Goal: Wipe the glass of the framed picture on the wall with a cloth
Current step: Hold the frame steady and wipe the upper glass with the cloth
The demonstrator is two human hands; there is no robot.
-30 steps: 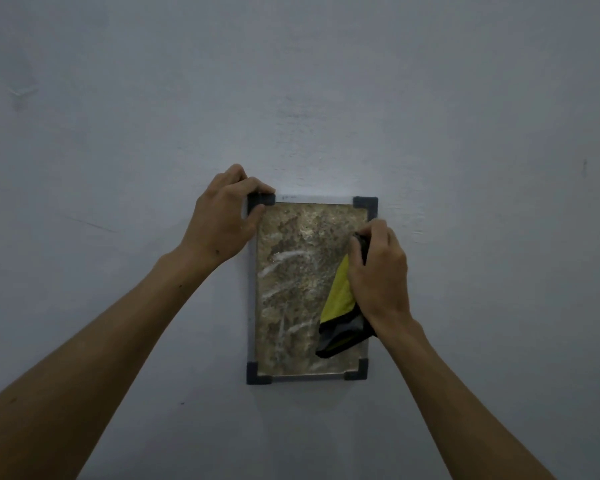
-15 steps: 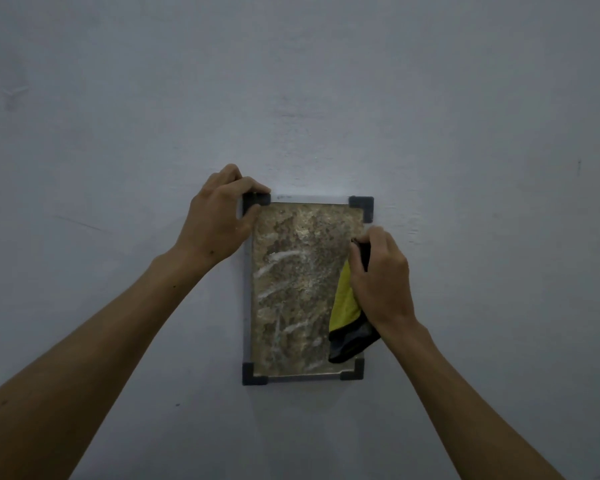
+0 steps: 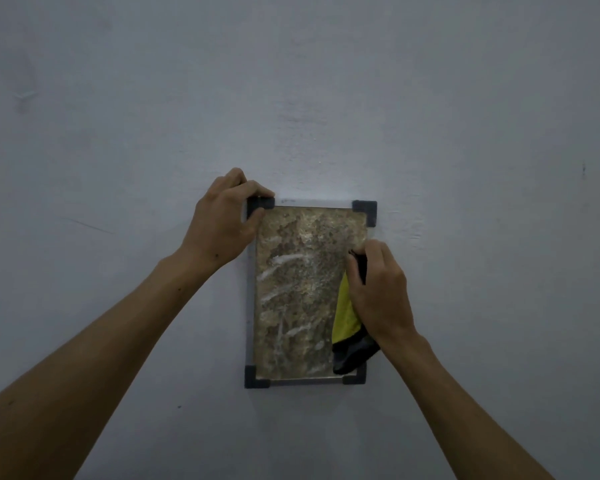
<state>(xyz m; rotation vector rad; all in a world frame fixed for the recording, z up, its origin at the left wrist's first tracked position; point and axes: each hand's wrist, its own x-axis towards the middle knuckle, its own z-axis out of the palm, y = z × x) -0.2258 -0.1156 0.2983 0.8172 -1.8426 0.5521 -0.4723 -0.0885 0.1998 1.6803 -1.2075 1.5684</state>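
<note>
A small framed picture (image 3: 302, 292) hangs on the pale wall; it has dark corner pieces, and its brownish glass carries white streaks. My left hand (image 3: 222, 226) grips the frame's top left corner, thumb on the front. My right hand (image 3: 378, 289) presses a yellow and black cloth (image 3: 347, 327) against the glass along its right edge, about halfway down. The cloth hangs below my palm and covers the lower right part of the glass. The frame's right edge is hidden behind my right hand.
The bare grey-white wall (image 3: 465, 133) fills the whole view around the frame, with a few faint scuffs and marks. Both forearms reach up from the bottom corners.
My right hand has slid the cloth a little way down the right side of the glass. My left hand has kept its hold on the top left corner.
</note>
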